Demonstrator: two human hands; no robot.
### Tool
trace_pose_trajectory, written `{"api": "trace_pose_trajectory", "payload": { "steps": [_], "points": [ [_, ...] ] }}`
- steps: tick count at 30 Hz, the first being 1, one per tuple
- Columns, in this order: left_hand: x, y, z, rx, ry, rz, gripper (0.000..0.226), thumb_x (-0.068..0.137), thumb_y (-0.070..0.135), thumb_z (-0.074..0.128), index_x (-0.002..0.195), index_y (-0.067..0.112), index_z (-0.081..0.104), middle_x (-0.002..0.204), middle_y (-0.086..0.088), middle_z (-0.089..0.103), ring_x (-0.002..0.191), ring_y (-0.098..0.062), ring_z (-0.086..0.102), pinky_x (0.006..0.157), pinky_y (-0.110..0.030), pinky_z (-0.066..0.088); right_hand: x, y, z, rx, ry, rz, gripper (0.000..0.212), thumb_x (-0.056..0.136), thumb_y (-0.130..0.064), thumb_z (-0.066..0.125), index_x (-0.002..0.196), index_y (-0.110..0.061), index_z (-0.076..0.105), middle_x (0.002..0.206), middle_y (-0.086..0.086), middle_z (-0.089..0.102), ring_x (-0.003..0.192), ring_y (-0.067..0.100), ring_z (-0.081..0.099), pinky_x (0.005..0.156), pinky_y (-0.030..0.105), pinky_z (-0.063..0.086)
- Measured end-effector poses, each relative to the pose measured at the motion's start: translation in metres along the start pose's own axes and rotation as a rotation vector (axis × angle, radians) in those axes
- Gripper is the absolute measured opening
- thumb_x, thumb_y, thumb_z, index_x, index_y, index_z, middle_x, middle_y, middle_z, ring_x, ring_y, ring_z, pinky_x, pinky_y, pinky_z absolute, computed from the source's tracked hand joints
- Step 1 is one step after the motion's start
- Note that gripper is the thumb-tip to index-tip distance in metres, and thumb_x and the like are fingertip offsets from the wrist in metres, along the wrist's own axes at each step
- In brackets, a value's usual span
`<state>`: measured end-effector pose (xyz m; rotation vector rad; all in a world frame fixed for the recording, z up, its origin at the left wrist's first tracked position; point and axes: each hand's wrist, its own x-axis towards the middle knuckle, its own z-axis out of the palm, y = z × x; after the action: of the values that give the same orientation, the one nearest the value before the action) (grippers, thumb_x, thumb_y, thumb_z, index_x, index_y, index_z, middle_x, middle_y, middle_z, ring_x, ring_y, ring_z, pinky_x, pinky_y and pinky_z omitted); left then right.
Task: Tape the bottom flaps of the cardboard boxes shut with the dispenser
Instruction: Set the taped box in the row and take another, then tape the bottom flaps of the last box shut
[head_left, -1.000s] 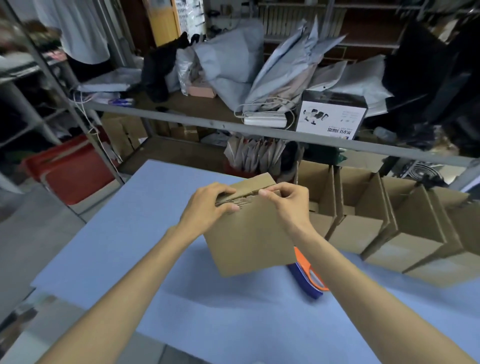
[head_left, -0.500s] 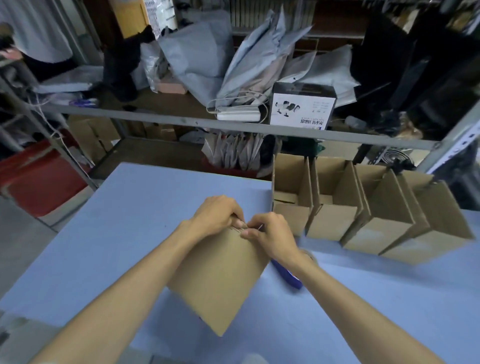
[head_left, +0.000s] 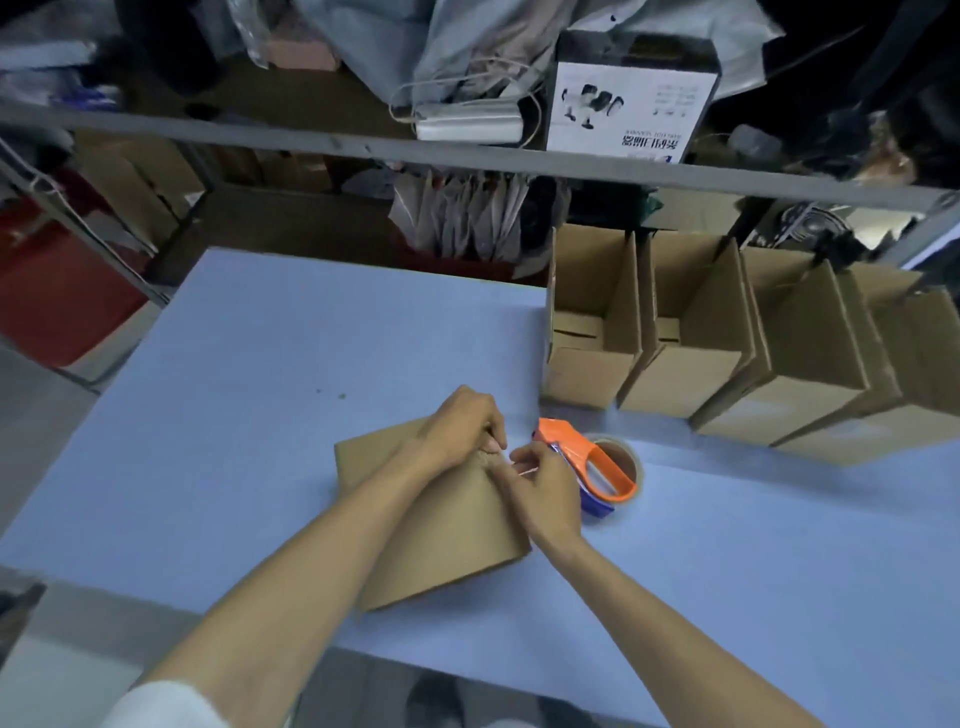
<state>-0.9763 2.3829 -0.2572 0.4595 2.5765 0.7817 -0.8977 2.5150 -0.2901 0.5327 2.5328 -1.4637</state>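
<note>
I see both forearms stretched over the pale blue worktop. The left hand and right hand meet, fingers curled, apparently pinching the far edge of the flat brown cardboard box. The orange-handled tape dispenser lies just beside the right hand.

Bare forearms; white sleeve at left upper arm.

One held cardboard box, four standing boxes, one tape dispenser.
</note>
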Motion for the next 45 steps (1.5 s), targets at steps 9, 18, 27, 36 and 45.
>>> {"api": "trace_pose_trajectory", "payload": {
  "steps": [9,18,27,36,45],
  "points": [
    [-0.002,-0.009,0.014,-0.002,0.098,-0.054,0.031,0.065,-0.007,0.053,0.067,0.02,0.067,0.076,0.003,0.071,0.067,0.0,0.063,0.072,-0.027,0.053,-0.013,0.007,-0.001,-0.166,-0.02,0.095,0.022,0.078,-0.04,0.071,0.075,-0.018,0.071,0.085,-0.009,0.071,0.089,0.017,0.063,0.072,0.034,0.049],
    [-0.022,0.015,0.052,0.119,0.237,-0.136,0.054,0.082,0.003,0.053,0.134,0.019,0.05,0.144,-0.006,0.035,0.135,-0.025,0.03,0.112,-0.032,0.024,-0.032,0.023,-0.029,0.066,-0.183,-0.023,0.01,0.082,0.001,0.064,0.086,-0.002,0.073,0.084,0.009,0.071,0.076,0.02,0.065,0.072,0.033,0.052],
    [-0.057,0.008,0.082,0.327,0.136,-0.228,0.104,0.079,0.043,0.054,0.151,0.021,-0.018,0.158,-0.002,-0.025,0.145,-0.024,-0.027,0.115,-0.048,-0.017,0.027,0.046,-0.037,-0.601,-0.083,0.018,0.058,0.084,-0.02,0.066,0.129,0.003,0.037,0.128,0.017,0.05,0.116,0.032,0.049,0.083,0.037,0.045],
    [-0.063,0.0,0.056,0.064,0.177,-0.121,0.088,0.087,0.04,0.058,0.155,0.024,0.004,0.162,0.002,-0.003,0.148,-0.016,-0.009,0.12,-0.04,-0.004,0.01,0.058,-0.051,-0.305,0.056,-0.251,0.039,0.085,0.003,0.053,0.122,-0.008,0.05,0.119,0.012,0.054,0.1,0.025,0.052,0.085,0.026,0.045],
    [-0.063,0.049,-0.004,-0.292,0.374,0.084,0.025,0.088,0.006,0.055,0.106,0.022,0.061,0.116,0.007,0.059,0.11,-0.004,0.055,0.098,-0.029,0.045,-0.014,0.008,-0.111,-0.405,0.056,-0.674,0.029,0.072,0.007,0.072,0.088,-0.004,0.051,0.081,-0.001,0.053,0.069,0.019,0.038,0.059,0.027,0.031]
  ]
}}
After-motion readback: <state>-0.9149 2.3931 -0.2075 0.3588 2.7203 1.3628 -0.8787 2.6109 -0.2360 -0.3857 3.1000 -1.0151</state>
